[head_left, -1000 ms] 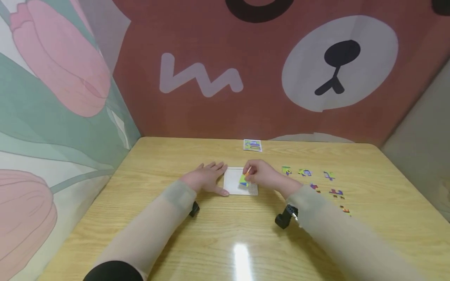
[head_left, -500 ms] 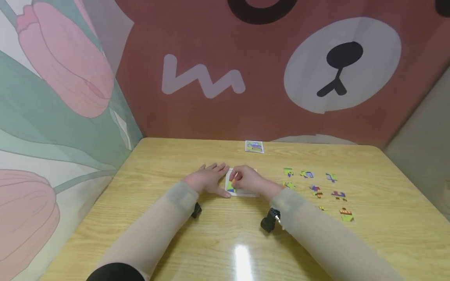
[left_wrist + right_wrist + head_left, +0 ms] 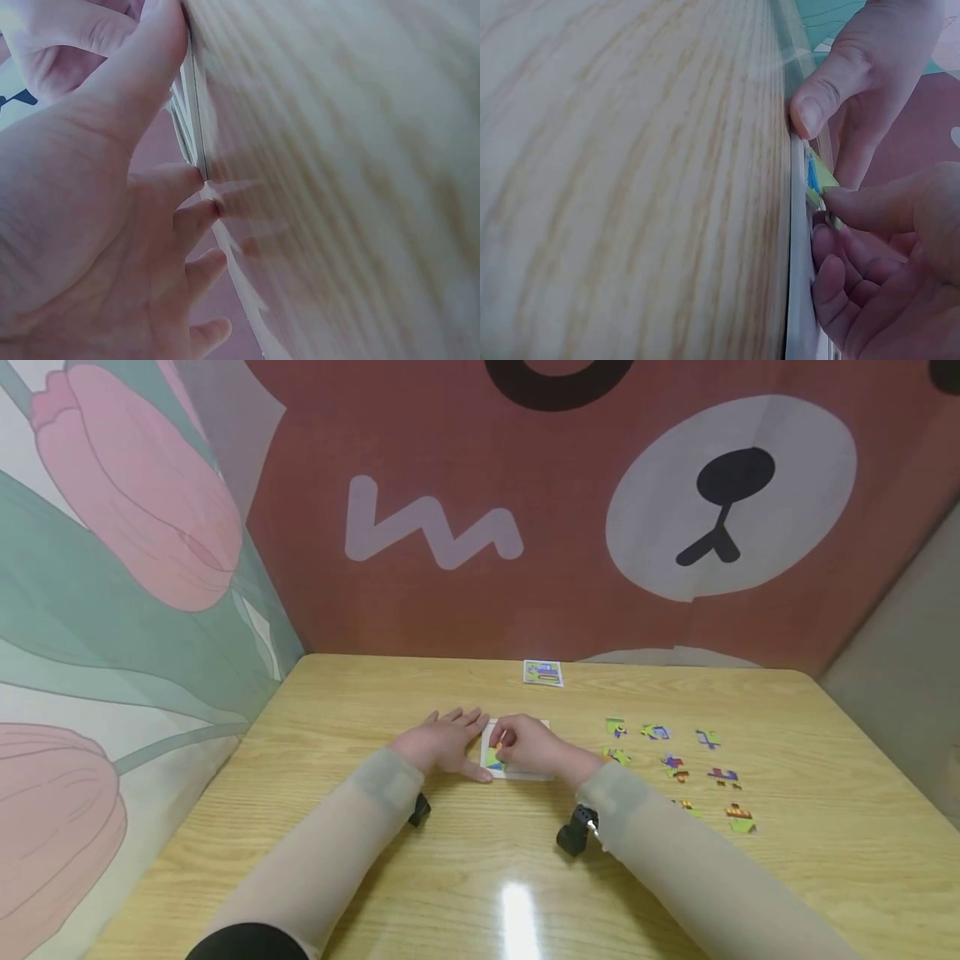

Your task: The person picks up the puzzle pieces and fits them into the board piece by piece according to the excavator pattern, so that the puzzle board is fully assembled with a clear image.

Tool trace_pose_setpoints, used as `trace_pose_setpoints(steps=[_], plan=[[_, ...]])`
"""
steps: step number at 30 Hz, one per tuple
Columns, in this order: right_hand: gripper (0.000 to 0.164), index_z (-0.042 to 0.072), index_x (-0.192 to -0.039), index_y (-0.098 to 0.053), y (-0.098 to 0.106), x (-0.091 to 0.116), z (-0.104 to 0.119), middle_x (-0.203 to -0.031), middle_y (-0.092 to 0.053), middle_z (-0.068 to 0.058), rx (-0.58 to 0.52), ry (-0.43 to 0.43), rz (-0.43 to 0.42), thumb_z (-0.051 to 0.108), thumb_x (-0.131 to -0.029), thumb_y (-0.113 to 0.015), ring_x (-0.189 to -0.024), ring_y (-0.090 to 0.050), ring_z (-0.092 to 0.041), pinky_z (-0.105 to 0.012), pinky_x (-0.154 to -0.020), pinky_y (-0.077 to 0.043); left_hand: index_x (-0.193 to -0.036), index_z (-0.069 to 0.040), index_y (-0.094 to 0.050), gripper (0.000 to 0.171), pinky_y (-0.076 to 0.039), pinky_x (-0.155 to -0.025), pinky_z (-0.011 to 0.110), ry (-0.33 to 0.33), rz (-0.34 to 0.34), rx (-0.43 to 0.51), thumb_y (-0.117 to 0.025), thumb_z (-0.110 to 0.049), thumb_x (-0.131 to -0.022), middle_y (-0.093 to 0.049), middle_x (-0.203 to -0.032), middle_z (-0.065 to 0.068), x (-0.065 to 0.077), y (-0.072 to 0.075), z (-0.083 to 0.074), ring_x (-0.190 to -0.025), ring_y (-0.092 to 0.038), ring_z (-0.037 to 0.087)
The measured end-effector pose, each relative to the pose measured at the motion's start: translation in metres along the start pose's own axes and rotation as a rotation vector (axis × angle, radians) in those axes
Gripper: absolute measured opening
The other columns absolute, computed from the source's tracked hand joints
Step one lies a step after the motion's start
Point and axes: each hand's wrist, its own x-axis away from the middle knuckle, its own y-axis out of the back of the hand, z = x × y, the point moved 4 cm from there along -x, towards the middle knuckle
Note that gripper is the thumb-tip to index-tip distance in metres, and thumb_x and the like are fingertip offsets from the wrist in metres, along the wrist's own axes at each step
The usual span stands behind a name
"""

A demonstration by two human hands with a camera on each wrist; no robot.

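Note:
A white puzzle tray (image 3: 528, 775) lies on the table in front of the person. My left hand (image 3: 444, 745) rests flat at its left edge, fingers spread, thumb by the near corner. Over the tray's left part, my right hand (image 3: 528, 743) pinches a green and blue puzzle piece (image 3: 494, 761) between thumb and fingers. In the right wrist view that piece (image 3: 821, 178) is slightly tilted, low at the tray's surface near the left thumb. The right hand's fingers hide part of it, and its back covers much of the tray.
Several loose puzzle pieces (image 3: 672, 765) lie spread on the table to the right, some partly behind the right sleeve. A small picture card (image 3: 542, 672) sits at the table's far edge, close to the painted wall (image 3: 450, 610).
My right hand has carried the puzzle piece leftward and down to the tray's left part. During the last half second it has barely moved. The left hand has stayed at the tray's edge.

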Motion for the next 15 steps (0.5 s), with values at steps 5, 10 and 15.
trace_pose_setpoints(steps=[5, 10, 15], plan=[[0.015, 0.006, -0.091, -0.067, -0.0005, 0.0005, -0.0007, -0.075, -0.059, -0.002, -0.004, -0.001, -0.004, -0.007, -0.083, -0.071, -0.071, -0.054, -0.015, -0.028, -0.065, -0.045, -0.161, -0.019, -0.011, 0.106, -0.006, -0.118, 0.053, 0.005, 0.001, 0.005, -0.059, -0.072, -0.082, -0.008, -0.165, 0.001, 0.0009, 0.0006, -0.0016, -0.150, -0.006, 0.026], [0.015, 0.005, -0.092, -0.068, -0.0032, 0.0008, -0.0006, -0.076, -0.060, -0.002, -0.012, 0.024, -0.003, -0.006, -0.083, -0.072, -0.072, -0.055, -0.014, -0.028, -0.066, -0.046, -0.160, -0.018, -0.012, 0.107, -0.007, -0.118, 0.054, 0.005, -0.005, 0.005, -0.060, -0.072, -0.082, -0.009, -0.165, 0.001, 0.0009, 0.0006, -0.0014, -0.150, -0.006, 0.026], [0.016, 0.006, -0.090, -0.069, -0.0055, 0.0026, 0.0037, -0.074, -0.060, -0.002, 0.019, 0.069, -0.001, -0.006, -0.082, -0.073, -0.071, -0.053, -0.014, -0.030, -0.067, -0.046, -0.160, -0.017, -0.013, 0.107, -0.007, -0.118, 0.055, 0.003, -0.006, 0.001, -0.060, -0.072, -0.082, -0.009, -0.165, 0.002, 0.0008, 0.0008, -0.0016, -0.150, -0.006, 0.028]])
